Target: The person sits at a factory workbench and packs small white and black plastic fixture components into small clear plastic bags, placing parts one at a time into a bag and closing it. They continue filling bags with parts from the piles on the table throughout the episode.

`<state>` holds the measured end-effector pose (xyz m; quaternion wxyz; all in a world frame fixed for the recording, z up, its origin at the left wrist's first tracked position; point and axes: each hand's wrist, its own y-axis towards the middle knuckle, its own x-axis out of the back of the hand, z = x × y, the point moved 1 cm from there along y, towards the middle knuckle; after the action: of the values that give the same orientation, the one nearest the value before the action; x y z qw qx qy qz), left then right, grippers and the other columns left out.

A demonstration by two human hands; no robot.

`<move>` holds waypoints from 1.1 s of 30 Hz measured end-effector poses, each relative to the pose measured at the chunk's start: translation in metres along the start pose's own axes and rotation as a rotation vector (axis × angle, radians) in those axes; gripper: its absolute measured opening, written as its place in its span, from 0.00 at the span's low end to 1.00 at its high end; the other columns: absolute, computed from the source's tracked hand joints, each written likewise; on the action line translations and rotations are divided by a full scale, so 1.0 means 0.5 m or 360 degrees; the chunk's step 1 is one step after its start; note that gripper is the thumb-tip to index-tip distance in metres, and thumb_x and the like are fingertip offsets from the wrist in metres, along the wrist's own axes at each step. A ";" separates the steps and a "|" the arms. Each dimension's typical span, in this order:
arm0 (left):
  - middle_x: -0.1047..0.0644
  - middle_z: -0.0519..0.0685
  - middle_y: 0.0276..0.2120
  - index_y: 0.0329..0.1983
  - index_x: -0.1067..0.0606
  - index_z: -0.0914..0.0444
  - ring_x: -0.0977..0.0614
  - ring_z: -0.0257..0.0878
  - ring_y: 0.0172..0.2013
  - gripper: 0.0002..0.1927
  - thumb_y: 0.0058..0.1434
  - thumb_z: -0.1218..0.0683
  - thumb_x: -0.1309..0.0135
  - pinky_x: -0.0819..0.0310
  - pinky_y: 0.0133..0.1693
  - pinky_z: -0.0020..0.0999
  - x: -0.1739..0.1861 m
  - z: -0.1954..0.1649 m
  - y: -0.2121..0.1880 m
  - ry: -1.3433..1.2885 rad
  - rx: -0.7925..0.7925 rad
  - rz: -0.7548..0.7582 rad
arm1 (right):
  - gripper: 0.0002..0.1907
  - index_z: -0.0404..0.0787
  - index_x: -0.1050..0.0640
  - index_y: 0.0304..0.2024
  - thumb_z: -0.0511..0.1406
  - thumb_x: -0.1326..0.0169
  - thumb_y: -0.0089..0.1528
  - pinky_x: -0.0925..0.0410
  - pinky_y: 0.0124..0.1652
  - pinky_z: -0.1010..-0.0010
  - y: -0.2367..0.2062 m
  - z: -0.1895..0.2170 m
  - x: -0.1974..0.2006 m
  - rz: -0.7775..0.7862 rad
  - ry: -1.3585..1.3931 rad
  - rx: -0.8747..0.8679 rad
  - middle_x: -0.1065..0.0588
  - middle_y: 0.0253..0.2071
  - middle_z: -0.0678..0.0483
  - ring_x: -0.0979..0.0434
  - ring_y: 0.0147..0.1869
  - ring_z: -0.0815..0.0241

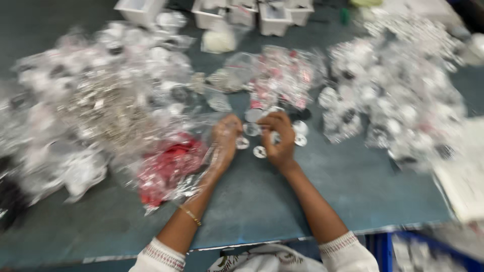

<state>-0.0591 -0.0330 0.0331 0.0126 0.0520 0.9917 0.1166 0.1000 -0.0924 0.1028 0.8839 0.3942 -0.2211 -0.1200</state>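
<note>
The picture is motion-blurred. My left hand (226, 137) and my right hand (279, 136) meet at the middle of a dark blue-grey table (302, 196). Between their fingertips is a small round clear disc (251, 129). Several more small round silvery discs (260, 151) lie on the table just in front of the hands. My left wrist rests against a clear plastic bag of red pieces (169, 168). A thin gold bangle is on my left forearm.
Heaps of clear plastic bags with small parts cover the left (96, 106) and right (398, 95) of the table; a bag of red-and-white pieces (285, 75) lies beyond the hands. White boxes (275, 17) line the far edge. A blue crate (428, 252) stands below right.
</note>
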 end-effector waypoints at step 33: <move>0.20 0.50 0.43 0.44 0.28 0.65 0.22 0.36 0.48 0.22 0.74 0.40 0.45 0.29 0.57 0.35 -0.093 0.112 0.051 -0.0349 -0.0400 0.0290 | 0.11 0.28 0.27 0.51 0.33 0.49 0.76 0.29 0.41 0.77 0.009 -0.309 -0.155 0.0402 0.0502 -0.0798 0.23 0.36 0.47 0.23 0.37 0.65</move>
<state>-0.0081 -0.0005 -0.0149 0.1165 0.1520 0.9532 0.2338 0.1075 0.0401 -0.0083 0.9848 0.1472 -0.0919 0.0025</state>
